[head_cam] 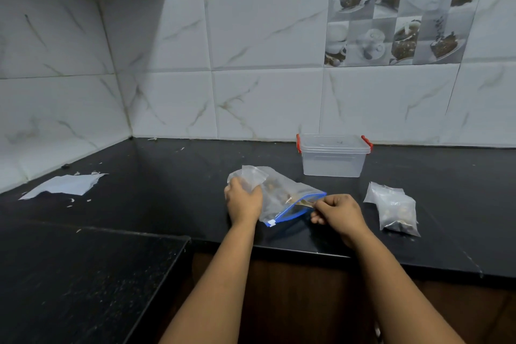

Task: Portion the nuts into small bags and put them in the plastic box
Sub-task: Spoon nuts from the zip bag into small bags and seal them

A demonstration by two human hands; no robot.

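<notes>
while both hands (pixel 243 200) (pixel 339 213) grip it, zip bag (pixel 282 195) nears counter edge (pixel 279 249).

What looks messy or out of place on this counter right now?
A torn piece of white paper lies at the far left of the black counter, with small white scraps scattered around it. Nothing looks spilled near the zip bag.

Zip bag (pixel 282 198), clear w/ blue seal, nuts inside, lay open on counter. Plastic box (pixel 333 158), clear, red clips, upright behind. Small filled bags (pixel 395 208) lay right.
</notes>
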